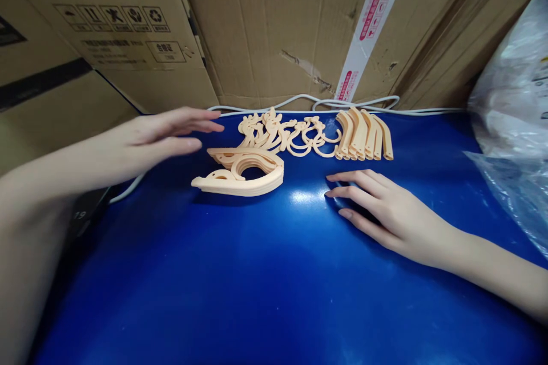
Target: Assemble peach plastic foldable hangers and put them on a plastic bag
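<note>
- Holding nothing, the left hand [158, 134] has its thumb set well away from its straight fingers, near the left end of the stacked beige pieces [257, 185].
- The right hand [396, 208] is likewise without a load, fingers stretched and slightly spread; whether its fingertips touch the blue tabletop [265, 274] I cannot tell.
- The stack lies between the hands, nearer the left one, in front of the hooked beige pieces [270, 131]; the bent beige arms [359, 131] stand side by side at the right end of the row.
- The step looks like a pause between grips, sorted parts within reach; taking one up would call for a narrow pinch, since the hooks overlap and could snag.
- Behind the row, a white cable [428, 112] and the cardboard wall [265, 23] limit reach; a cable loop sits close to the parts.
- At right, the plastic bag [509, 91] crowds the edge, so the widest room is the near side.
</note>
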Demonstrator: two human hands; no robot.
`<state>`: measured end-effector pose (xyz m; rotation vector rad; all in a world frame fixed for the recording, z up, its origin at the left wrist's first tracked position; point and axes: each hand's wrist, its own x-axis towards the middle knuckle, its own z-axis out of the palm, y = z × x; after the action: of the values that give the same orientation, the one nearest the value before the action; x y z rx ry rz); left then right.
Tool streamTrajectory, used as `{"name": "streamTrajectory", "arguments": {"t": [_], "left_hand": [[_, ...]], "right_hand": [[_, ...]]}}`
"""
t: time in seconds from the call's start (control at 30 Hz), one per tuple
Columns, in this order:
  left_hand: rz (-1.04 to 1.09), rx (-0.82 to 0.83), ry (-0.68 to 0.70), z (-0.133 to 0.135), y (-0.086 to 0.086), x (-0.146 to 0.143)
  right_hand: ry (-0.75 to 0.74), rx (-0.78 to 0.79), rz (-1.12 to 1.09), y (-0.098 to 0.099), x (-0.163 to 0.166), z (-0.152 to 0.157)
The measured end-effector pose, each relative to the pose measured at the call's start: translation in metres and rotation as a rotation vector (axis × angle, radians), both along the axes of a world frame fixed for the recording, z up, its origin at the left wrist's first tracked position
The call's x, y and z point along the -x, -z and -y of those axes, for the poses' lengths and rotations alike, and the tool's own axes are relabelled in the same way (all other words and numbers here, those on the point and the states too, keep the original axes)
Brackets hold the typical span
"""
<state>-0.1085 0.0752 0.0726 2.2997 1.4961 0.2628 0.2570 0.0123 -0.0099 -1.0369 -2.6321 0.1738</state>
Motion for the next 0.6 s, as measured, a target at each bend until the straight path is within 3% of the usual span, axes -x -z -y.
{"name": "streamTrajectory", "arguments": {"t": [0.37,0.6], "left_hand": [[-0.174,-0.067,0.029,-0.007,0.015,-0.002],[-0.187,-0.116,0.038,-0.006,0.013,-0.010]], "right_hand": [[-0.001,0.000,0.003,0.001,0.001,0.000],[-0.002,-0.001,0.013,0.001,0.000,0.001]]}}
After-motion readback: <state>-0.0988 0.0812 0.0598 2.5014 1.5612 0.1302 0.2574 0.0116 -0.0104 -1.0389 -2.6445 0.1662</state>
